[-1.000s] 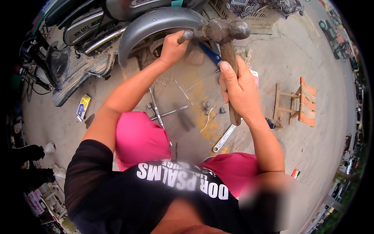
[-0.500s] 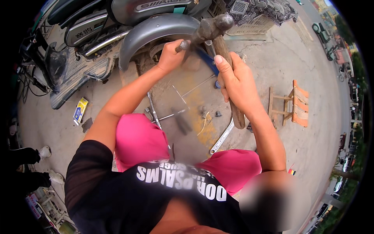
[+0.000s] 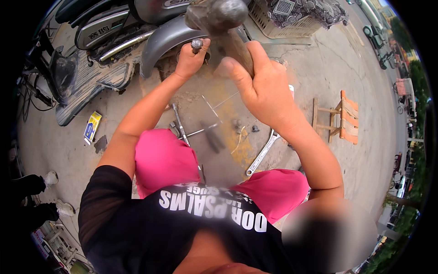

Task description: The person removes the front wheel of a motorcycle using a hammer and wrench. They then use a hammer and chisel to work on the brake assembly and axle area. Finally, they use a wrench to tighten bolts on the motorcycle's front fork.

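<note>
Concrete ground [image 3: 374, 164] — yellow-stained | stool [image 3: 349, 118], 3 o'clock | my left hand [image 3: 189, 62] gripping metal rod [image 3: 196, 44] | my right hand [image 3: 270, 93] gripping hammer [image 3: 228, 13]

Head-worn fisheye, left one of a side-by-side pair, looks steeply down past the wearer's black shirt [image 3: 150, 228] at left hand [image 3: 188, 61] and right hand [image 3: 270, 93], pavement [image 3: 369, 160] behind. Close range, hammer [image 3: 219, 18] nearest the lens. Roadside strip [image 3: 405, 118] warps along right rim, probably not reliable there.
</note>
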`<action>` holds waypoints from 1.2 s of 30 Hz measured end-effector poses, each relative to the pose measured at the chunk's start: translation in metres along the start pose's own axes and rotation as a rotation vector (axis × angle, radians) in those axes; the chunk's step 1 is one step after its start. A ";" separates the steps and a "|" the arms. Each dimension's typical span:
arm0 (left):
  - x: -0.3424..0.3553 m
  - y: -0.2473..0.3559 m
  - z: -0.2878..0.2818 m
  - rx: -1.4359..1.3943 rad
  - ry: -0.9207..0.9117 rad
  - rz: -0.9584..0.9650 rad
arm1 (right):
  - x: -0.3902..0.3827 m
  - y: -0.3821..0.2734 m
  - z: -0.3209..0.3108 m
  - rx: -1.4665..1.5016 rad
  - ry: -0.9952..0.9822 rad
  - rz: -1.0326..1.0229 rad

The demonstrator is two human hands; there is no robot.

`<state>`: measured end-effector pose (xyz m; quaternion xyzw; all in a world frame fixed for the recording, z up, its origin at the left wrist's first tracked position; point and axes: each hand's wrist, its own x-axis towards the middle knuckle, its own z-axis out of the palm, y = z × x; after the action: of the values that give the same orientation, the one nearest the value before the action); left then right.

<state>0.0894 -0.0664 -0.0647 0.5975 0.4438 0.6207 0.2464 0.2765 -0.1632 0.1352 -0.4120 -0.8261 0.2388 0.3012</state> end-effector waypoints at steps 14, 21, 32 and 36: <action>-0.007 -0.026 -0.023 -0.203 0.000 -0.016 | 0.043 -0.035 0.010 -0.209 -0.294 -0.020; -0.014 -0.031 -0.033 -0.190 0.013 -0.076 | 0.039 -0.015 0.022 -0.366 -0.284 -0.075; -0.018 -0.030 -0.046 -0.083 0.007 0.024 | 0.061 -0.049 0.028 -0.464 -0.320 -0.175; -0.021 -0.036 -0.048 -0.137 0.039 -0.013 | 0.061 -0.068 0.034 -0.358 -0.307 -0.219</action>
<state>0.0391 -0.0787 -0.1005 0.5640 0.4089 0.6595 0.2822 0.1871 -0.1554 0.1729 -0.3259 -0.9309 0.1149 0.1186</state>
